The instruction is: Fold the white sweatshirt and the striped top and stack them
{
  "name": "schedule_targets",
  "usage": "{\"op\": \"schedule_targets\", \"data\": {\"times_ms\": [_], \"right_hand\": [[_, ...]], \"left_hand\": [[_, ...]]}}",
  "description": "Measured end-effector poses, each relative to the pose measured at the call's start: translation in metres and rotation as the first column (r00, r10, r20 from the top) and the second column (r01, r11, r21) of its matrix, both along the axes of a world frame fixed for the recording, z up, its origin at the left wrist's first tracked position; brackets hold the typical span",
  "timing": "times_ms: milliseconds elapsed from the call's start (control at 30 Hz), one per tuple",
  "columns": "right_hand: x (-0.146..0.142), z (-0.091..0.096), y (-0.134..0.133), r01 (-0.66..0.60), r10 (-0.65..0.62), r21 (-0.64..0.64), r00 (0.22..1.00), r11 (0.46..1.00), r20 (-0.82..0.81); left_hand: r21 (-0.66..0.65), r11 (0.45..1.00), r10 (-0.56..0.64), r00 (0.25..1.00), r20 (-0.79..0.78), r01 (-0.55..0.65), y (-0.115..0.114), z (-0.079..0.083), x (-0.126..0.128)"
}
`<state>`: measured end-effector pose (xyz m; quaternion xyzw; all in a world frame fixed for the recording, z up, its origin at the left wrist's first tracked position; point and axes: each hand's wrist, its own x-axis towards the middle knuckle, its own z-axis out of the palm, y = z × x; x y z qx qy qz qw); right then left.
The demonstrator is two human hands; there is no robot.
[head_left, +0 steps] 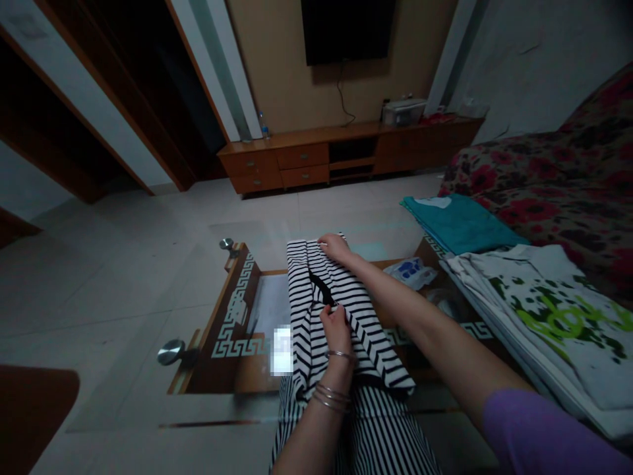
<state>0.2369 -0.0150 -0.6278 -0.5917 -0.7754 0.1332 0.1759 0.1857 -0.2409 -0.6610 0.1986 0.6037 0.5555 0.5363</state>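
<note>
A black-and-white striped garment (336, 310) lies folded lengthwise on a glass-topped table (237, 316), with a black inner strip showing along its fold. My left hand (336, 332), with metal bangles on its wrist, pinches the fabric near the garment's middle. My right hand (335, 248), below a purple sleeve (544, 432), grips its far edge. Similar striped cloth (356, 439) fills the bottom of the view, and I cannot tell whether it belongs to the same garment.
To the right, a folded teal garment (459, 224) and a folded white shirt with a green print (544, 323) lie near a red floral sofa (539, 171). A plastic bag (409, 273) lies on the table. A wooden cabinet (301, 158) stands far ahead.
</note>
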Motion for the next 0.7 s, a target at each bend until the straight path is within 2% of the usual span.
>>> {"op": "schedule_targets", "data": {"times_ms": [100,200,300,400,500,600,633,700], "right_hand": [[0.002,-0.005,-0.009,-0.064,0.065,-0.006,0.996,0.998,0.061],[0.002,-0.015,-0.013,-0.075,0.076,-0.018,0.990,0.997,0.118],[0.001,-0.026,-0.016,-0.060,0.058,0.007,0.986,0.998,0.154],[0.002,-0.035,-0.016,-0.044,0.034,0.057,0.986,0.997,0.164],[0.003,-0.041,-0.016,-0.029,0.014,0.091,0.986,0.995,0.166],[0.004,-0.045,-0.015,-0.015,-0.002,0.098,0.986,0.995,0.168],[0.005,-0.045,-0.015,-0.012,-0.005,0.096,0.986,0.995,0.169],[0.005,-0.046,-0.014,-0.012,-0.003,0.087,0.985,0.996,0.172]], "left_hand": [[-0.104,0.985,-0.132,0.987,0.091,0.141,-0.023,0.017,0.005],[-0.115,0.944,-0.309,0.951,0.006,0.308,-0.049,0.026,0.012],[-0.063,0.918,-0.394,0.916,-0.072,0.390,-0.070,0.023,0.015],[0.037,0.917,-0.394,0.915,-0.090,0.398,-0.080,0.015,0.010],[0.036,0.888,-0.444,0.874,-0.197,0.459,-0.090,0.011,0.000],[0.046,0.801,-0.513,0.724,-0.461,0.597,-0.107,0.018,-0.019],[0.063,0.777,-0.482,0.656,-0.580,0.627,-0.115,0.022,-0.028],[0.068,0.763,-0.336,0.484,-0.808,0.643,-0.130,0.028,-0.050]]}}
